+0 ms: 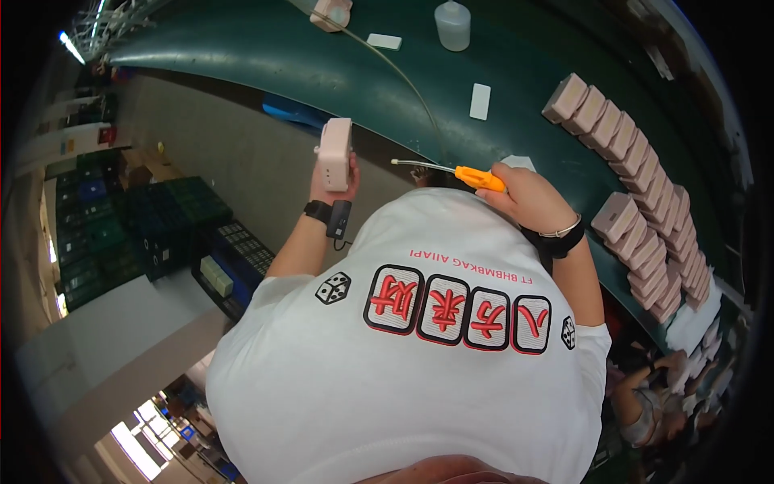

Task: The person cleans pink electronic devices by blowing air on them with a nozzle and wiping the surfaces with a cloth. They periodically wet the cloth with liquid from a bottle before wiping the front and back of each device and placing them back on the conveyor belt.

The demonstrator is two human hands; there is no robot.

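Note:
My left hand point(344, 184) is closed around a pale pink box-shaped plastic casing point(334, 153), held upright beyond the green bench's near edge. Small dark holes show on the casing's side. In my right hand point(534, 198) is an orange air blow gun point(477, 177), gripped by its body. Its thin metal nozzle points left toward the pink casing, with a gap between them. A thin hose point(403, 77) runs across the bench down toward the blow gun; where it joins cannot be made out.
Rows of pink casings point(641, 165) stand on the green bench point(322, 77) at right. Farther back are a translucent bottle point(453, 28), a white rectangular piece point(480, 102), another white piece point(384, 41) and a pink casing point(330, 14). Crates point(173, 218) stand left; another person point(645, 403) is at lower right.

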